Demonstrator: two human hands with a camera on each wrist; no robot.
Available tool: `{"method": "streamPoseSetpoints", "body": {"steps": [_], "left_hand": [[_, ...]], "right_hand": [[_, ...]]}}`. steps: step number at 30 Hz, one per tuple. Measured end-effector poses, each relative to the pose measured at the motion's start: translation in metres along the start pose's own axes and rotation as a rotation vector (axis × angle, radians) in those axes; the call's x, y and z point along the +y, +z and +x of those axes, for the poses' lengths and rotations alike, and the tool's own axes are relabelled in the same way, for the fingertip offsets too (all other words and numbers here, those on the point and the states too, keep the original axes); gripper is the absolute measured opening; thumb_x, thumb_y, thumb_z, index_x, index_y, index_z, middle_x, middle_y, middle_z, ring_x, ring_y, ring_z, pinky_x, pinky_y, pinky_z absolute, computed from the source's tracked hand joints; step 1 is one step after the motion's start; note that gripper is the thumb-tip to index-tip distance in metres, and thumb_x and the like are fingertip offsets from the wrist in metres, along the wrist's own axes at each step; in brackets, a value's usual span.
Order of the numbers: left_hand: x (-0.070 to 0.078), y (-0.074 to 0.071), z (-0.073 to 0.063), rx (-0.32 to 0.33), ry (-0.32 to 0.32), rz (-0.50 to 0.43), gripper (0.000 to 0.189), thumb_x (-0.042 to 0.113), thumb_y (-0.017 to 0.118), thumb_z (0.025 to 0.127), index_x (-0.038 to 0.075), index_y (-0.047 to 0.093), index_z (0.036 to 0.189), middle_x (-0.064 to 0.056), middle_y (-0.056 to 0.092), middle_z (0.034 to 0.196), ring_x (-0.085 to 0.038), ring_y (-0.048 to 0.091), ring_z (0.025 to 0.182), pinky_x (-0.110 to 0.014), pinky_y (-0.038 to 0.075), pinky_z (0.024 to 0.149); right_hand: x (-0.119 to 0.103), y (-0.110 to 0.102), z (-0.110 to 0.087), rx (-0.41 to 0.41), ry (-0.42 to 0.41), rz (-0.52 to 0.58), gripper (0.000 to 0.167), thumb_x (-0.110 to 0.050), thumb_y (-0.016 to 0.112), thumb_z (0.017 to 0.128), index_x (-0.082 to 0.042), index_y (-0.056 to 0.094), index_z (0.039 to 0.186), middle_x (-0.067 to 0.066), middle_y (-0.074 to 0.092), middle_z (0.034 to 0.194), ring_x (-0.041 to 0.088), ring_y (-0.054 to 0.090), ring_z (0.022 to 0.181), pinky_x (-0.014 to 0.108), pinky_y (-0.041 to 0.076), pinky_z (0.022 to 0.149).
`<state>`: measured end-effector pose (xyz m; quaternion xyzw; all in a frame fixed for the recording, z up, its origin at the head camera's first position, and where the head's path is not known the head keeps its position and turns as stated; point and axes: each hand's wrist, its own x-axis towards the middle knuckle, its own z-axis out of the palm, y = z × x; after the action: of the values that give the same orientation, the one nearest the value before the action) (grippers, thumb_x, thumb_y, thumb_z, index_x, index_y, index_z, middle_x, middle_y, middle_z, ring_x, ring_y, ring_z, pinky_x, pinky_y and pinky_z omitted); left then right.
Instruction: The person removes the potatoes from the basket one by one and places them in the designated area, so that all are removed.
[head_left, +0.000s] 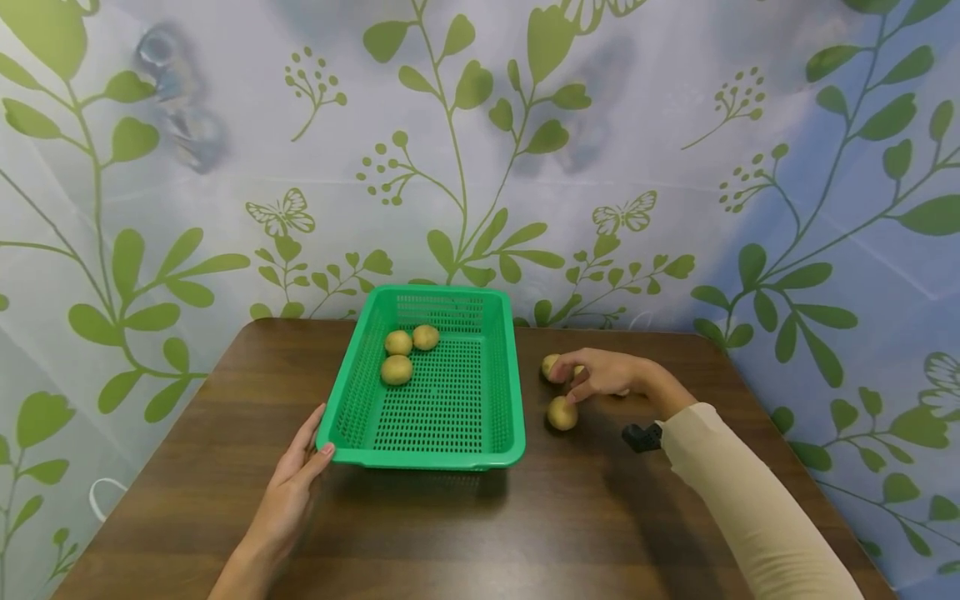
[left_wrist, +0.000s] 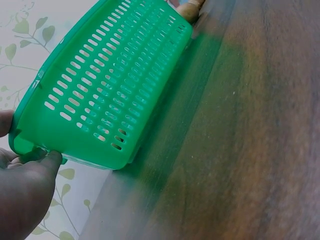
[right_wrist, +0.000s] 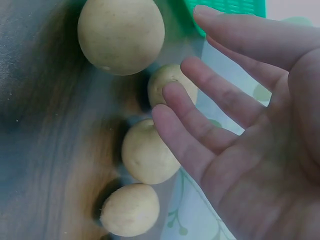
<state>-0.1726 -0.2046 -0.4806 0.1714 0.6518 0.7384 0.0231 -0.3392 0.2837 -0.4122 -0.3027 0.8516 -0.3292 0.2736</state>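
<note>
I have the left hand [head_left: 288, 479] pinching the near-left corner of a green, rectangular, perforated plastic basket [head_left: 422, 459] on a brown wood-grain table [head_left: 480, 550]. The basket's mouth faces up, and its long axis runs away from the person, the far end leaning slightly right. Three yellowish-brown, rounded potatoes [head_left: 397, 370] lie in its far-left part; the nearest is longer side to side. I see the right hand [right_wrist: 250, 135] with fingers spread and slightly bent, beside four more potatoes [right_wrist: 121, 37] right of the basket; whether its fingertips touch any, I can't tell.
</note>
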Motion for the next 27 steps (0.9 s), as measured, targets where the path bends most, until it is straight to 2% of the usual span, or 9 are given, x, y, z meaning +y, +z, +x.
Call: {"method": "streamPoseSetpoints", "body": {"steps": [5,9,15,21,27], "left_hand": [[0.0,0.0,0.0,-0.003,0.005,-0.009,0.064,0.014,0.035,0.115,-0.001,-0.002,0.164,-0.028,0.002,0.167,-0.007,0.029,0.147,-0.017,0.033,0.11],[0.0,0.0,0.0,-0.001,0.009,-0.016,0.063,0.013,0.035,0.115,-0.001,-0.002,0.164,-0.029,0.004,0.167,-0.006,0.032,0.146,-0.017,0.034,0.11],[0.0,0.0,0.001,-0.006,0.008,-0.015,0.063,0.013,0.035,0.115,0.0,-0.002,0.164,-0.028,0.002,0.167,-0.006,0.03,0.147,-0.017,0.033,0.11],[0.001,0.0,0.001,-0.003,0.009,-0.005,0.063,0.014,0.036,0.115,0.0,-0.001,0.164,-0.027,0.004,0.167,-0.007,0.031,0.147,-0.017,0.033,0.11],[0.001,0.0,0.0,0.001,0.005,-0.001,0.063,0.014,0.036,0.115,0.0,-0.001,0.164,-0.027,0.004,0.167,-0.007,0.03,0.147,-0.017,0.033,0.11]], "right_hand": [[-0.004,-0.006,0.003,-0.041,-0.026,-0.056,0.04,-0.008,0.071,0.097,0.004,0.059,0.133,0.027,0.055,0.133,0.05,0.051,0.125,0.055,0.047,0.101],[-0.012,-0.012,0.005,-0.061,-0.05,-0.077,0.04,-0.009,0.068,0.099,0.004,0.056,0.135,0.029,0.054,0.134,0.05,0.055,0.12,0.047,0.053,0.092],[-0.026,-0.017,0.01,-0.063,0.059,-0.041,0.042,-0.013,0.068,0.101,-0.005,0.057,0.14,0.027,0.047,0.146,0.047,0.054,0.128,0.048,0.05,0.101],[-0.034,-0.018,0.017,-0.07,0.046,-0.093,0.042,-0.013,0.068,0.102,-0.003,0.056,0.14,0.022,0.05,0.144,0.047,0.054,0.128,0.05,0.047,0.105],[-0.042,-0.019,0.022,-0.079,0.042,-0.072,0.042,-0.012,0.066,0.102,-0.002,0.055,0.141,0.018,0.05,0.145,0.048,0.052,0.131,0.049,0.048,0.104]]}}
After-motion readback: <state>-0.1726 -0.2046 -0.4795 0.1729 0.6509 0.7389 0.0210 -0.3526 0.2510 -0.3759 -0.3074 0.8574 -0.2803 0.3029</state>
